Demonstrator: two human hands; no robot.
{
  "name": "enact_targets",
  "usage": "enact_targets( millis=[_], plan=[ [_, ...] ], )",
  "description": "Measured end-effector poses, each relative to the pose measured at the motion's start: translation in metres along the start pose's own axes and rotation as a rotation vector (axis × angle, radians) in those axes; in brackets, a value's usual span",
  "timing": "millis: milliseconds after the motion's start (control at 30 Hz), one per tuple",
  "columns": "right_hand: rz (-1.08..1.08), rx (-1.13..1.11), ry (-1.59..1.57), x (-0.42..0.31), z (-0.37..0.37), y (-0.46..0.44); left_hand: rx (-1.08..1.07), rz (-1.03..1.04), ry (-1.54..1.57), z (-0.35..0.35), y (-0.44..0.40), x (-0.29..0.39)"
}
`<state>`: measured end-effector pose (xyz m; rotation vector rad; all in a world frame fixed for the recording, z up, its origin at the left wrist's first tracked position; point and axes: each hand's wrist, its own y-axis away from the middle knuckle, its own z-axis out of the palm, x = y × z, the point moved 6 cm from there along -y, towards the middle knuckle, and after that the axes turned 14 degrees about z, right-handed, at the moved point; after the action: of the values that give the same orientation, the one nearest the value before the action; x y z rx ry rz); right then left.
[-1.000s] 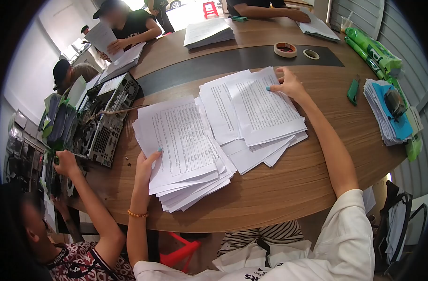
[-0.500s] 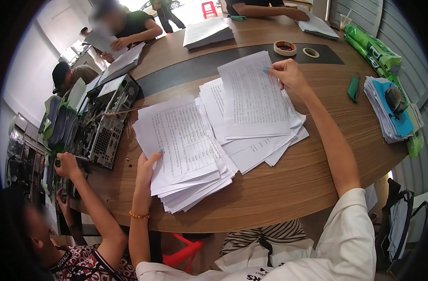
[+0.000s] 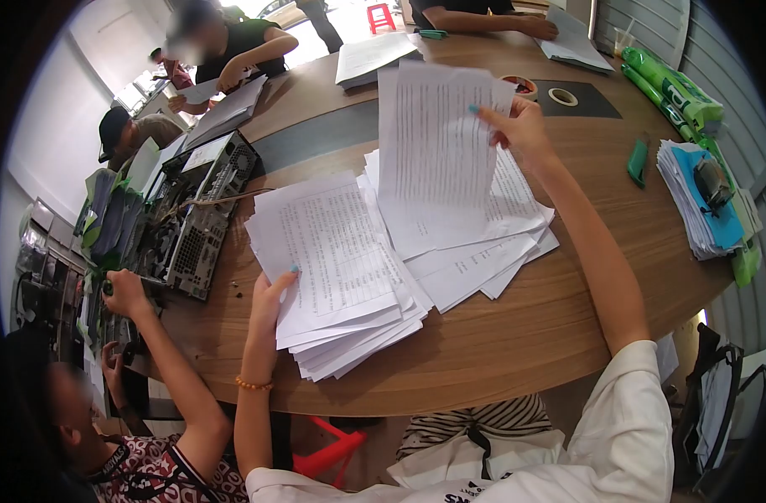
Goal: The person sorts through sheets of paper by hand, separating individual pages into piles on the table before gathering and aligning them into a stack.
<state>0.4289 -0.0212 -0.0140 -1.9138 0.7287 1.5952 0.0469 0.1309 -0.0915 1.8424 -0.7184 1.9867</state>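
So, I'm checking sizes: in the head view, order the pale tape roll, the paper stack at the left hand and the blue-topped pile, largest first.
1. Paper stack at the left hand
2. Blue-topped pile
3. Pale tape roll

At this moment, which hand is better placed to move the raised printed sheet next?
Probably the right hand: it pinches the raised printed sheet near its upper right corner. The left hand holds the left stack of printed sheets.

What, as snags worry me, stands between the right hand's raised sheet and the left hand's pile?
Nothing visible rises between them: loose papers lie below the raised sheet, beside the pile the left hand holds.
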Motion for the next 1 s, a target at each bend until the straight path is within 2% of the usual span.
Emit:
enact_targets(
  millis=[67, 100, 167, 233, 267, 333, 367, 433, 500, 533, 600, 833, 900, 933, 1000],
  plan=[
    [-0.074, 0.127, -0.204, -0.015, -0.004, 0.007, 0.014, -0.012, 0.008, 0.002, 0.001, 0.001],
    [-0.077, 0.121, -0.205, -0.026, 0.001, 0.015, 0.010, -0.008, 0.008, 0.003, 0.001, 0.002],
    [-0.249, 0.158, -0.412, -0.053, 0.008, 0.037, 0.011, -0.004, 0.007, 0.003, 0.002, 0.004],
    [-0.292, 0.195, -0.411, -0.064, 0.019, 0.050, -0.034, 0.020, -0.005, 0.004, 0.001, 0.005],
    [-0.390, 0.233, -0.255, -0.074, 0.027, 0.067, -0.029, 0.021, -0.007, 0.005, 0.001, 0.006],
    [-0.697, 0.123, -0.084, -0.084, 0.052, 0.096, -0.013, 0.005, 0.016, 0.007, 0.003, 0.007],
    [-0.906, -0.029, -0.072, -0.080, 0.070, 0.109, -0.006, 0.004, 0.013, 0.005, 0.005, 0.005],
    [-1.009, -0.341, 0.230, -0.061, 0.117, 0.128, -0.042, -0.013, 0.021, 0.002, 0.008, 0.002],
    [-0.934, -0.746, 0.392, -0.020, 0.158, 0.139, -0.054, -0.025, 0.022, 0.002, 0.009, 0.000],
    [-0.942, -0.757, 0.378, -0.018, 0.160, 0.144, -0.048, -0.020, 0.026, 0.000, 0.012, 0.001],
    [-0.773, -0.888, 0.442, -0.009, 0.163, 0.144, -0.026, -0.016, 0.039, -0.001, 0.013, 0.002],
    [-0.586, -0.914, 0.436, -0.003, 0.163, 0.140, 0.082, -0.007, 0.183, -0.003, 0.013, 0.005],
    [-0.261, -0.910, 0.449, 0.008, 0.162, 0.125, 0.145, -0.014, 0.360, -0.004, 0.009, 0.005],
    [-0.260, -0.909, 0.448, 0.012, 0.164, 0.125, 0.183, -0.032, 0.488, -0.004, 0.007, 0.004],
    [-0.078, -0.711, 0.004, 0.016, 0.157, 0.108, 0.207, -0.040, 0.582, -0.005, 0.006, 0.000]
  ],
)
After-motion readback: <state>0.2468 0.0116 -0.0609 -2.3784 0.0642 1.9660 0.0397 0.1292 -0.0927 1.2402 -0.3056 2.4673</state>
